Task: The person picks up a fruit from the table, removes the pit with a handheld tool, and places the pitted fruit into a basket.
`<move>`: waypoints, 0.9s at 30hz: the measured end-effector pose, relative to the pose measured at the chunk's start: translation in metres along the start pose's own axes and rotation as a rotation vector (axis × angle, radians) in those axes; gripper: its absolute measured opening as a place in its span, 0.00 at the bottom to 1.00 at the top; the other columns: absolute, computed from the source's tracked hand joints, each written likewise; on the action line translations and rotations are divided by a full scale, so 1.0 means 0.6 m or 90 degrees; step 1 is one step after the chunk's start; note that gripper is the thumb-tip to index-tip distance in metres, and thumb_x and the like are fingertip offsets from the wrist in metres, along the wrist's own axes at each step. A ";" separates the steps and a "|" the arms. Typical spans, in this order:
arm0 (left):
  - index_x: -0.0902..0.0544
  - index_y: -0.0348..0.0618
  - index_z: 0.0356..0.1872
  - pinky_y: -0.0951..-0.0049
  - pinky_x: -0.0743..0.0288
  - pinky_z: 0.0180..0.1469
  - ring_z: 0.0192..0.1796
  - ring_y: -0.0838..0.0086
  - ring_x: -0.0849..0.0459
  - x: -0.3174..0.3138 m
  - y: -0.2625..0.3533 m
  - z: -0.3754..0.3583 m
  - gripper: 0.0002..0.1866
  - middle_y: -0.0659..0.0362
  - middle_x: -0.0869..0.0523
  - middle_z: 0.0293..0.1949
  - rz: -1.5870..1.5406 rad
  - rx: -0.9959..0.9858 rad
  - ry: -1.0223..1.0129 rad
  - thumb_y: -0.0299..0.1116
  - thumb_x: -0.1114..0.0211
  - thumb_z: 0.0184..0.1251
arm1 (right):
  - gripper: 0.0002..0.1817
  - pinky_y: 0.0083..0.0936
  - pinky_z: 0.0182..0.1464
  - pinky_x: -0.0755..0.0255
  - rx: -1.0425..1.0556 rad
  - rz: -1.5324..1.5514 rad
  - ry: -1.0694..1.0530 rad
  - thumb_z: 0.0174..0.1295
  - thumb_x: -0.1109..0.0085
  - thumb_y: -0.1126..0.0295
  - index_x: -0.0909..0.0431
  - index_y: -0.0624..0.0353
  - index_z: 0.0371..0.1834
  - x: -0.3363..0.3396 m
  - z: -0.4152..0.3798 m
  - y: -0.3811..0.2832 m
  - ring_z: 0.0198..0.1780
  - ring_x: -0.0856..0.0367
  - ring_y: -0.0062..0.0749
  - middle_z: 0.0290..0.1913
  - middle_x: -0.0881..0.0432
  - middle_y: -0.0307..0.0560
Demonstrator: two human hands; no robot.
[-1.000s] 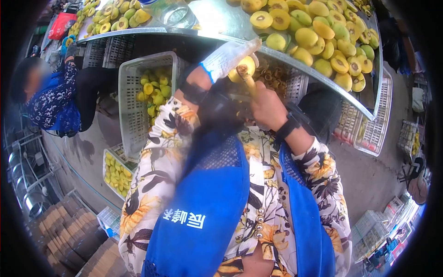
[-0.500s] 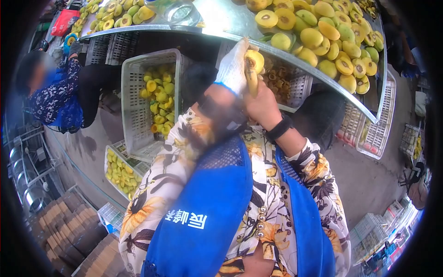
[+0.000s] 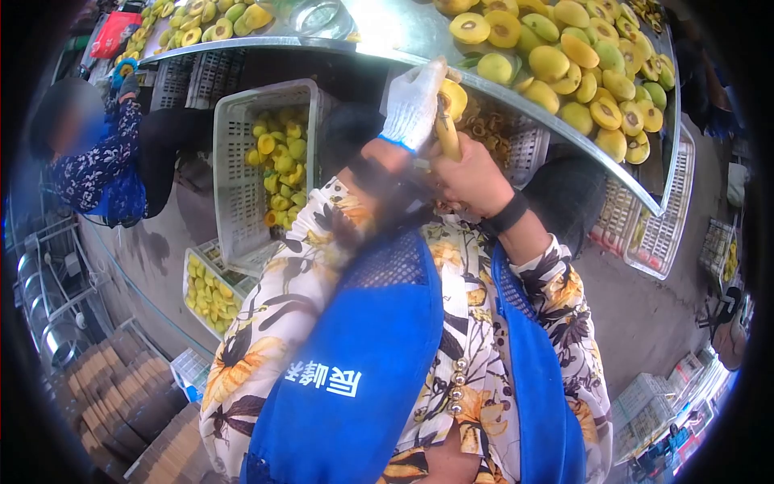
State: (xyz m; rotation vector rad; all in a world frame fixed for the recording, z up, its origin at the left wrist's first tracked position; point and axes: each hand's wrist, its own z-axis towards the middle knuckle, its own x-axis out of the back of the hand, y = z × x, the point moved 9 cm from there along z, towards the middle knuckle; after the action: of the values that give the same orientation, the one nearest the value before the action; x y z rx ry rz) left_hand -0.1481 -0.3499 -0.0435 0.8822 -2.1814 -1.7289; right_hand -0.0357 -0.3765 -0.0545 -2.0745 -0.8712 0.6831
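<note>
My left hand (image 3: 409, 106), in a white knit glove with a blue cuff edge, is closed around a yellow peach half (image 3: 454, 98) close to the metal table's edge. Bare apart from a black wristband, my right hand (image 3: 472, 179) grips a slim tool with a yellowish handle (image 3: 446, 135). The tool's upper end meets the peach half, and its tip is hidden. Below the hands stands a crate of brownish pits and scraps (image 3: 484, 133), partly covered by my arms.
Many halved peaches (image 3: 576, 73) are heaped on the metal table (image 3: 395, 36), beside a clear bowl (image 3: 321, 18). A white crate (image 3: 230, 173) of yellow halves stands left, with another crate (image 3: 211, 294) below. A co-worker (image 3: 101, 161) sits at far left. More crates (image 3: 657, 218) are at right.
My right hand has shifted slightly down and to the right with the tool, and its forearm has swung outward. My left hand still holds the peach half, almost in place.
</note>
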 end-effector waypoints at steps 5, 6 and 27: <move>0.21 0.35 0.35 0.74 0.27 0.28 0.25 0.71 0.22 -0.024 -0.050 0.008 0.20 0.53 0.19 0.27 -0.092 0.189 -0.142 0.46 0.47 0.67 | 0.05 0.16 0.12 0.43 -0.012 0.019 -0.009 0.55 0.51 0.77 0.33 0.60 0.35 0.003 -0.003 0.011 0.12 0.38 0.15 0.20 0.32 0.37; 0.22 0.35 0.39 0.75 0.26 0.29 0.25 0.71 0.20 -0.033 -0.058 0.009 0.21 0.52 0.17 0.29 -0.125 0.231 -0.177 0.47 0.47 0.68 | 0.05 0.16 0.12 0.42 -0.012 0.019 -0.006 0.55 0.51 0.77 0.33 0.61 0.35 0.004 -0.004 0.010 0.12 0.38 0.16 0.20 0.32 0.37; 0.23 0.37 0.33 0.71 0.24 0.24 0.26 0.66 0.18 -0.024 0.010 -0.004 0.22 0.52 0.17 0.29 0.078 -0.073 -0.117 0.49 0.48 0.69 | 0.08 0.15 0.11 0.49 -0.076 0.249 -0.143 0.58 0.50 0.78 0.33 0.58 0.41 -0.021 -0.021 0.020 0.10 0.46 0.15 0.15 0.39 0.32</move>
State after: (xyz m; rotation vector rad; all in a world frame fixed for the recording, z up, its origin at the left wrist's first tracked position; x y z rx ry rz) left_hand -0.1373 -0.3431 -0.0343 0.5706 -2.1686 -1.9202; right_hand -0.0304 -0.3974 -0.0548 -2.3357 -0.6398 1.1125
